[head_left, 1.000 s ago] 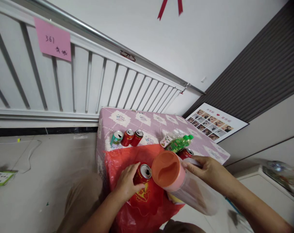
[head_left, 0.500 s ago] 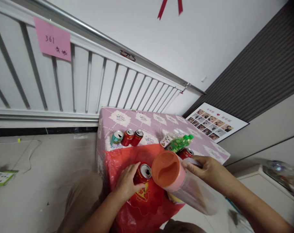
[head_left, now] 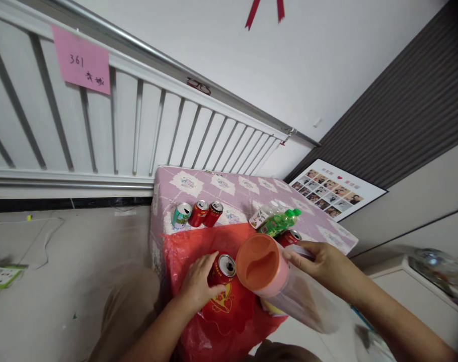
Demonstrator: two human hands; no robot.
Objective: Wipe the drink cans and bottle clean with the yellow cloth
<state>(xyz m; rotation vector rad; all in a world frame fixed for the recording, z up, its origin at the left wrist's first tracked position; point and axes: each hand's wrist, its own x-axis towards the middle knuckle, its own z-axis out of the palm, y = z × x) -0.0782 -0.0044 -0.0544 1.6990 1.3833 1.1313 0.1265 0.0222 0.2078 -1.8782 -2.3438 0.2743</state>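
**Both hands full over the red bag**

The left hand (head_left: pixel 199 286) is wrapped around a red can (head_left: pixel 222 274) that stands upright on the red plastic bag (head_left: pixel 183 251) — fingers curled on its side, its opened top facing up. The right hand (head_left: pixel 321 264) grips a clear jug (head_left: pixel 289 294) with an orange lid (head_left: pixel 258 261), tilted on its side, the lid just beside the can. Behind them, on the pink patterned tablecloth (head_left: pixel 221 183), stand three more cans (head_left: pixel 199 213) in a row, and a green bottle (head_left: pixel 280 222) lies near the right hand.
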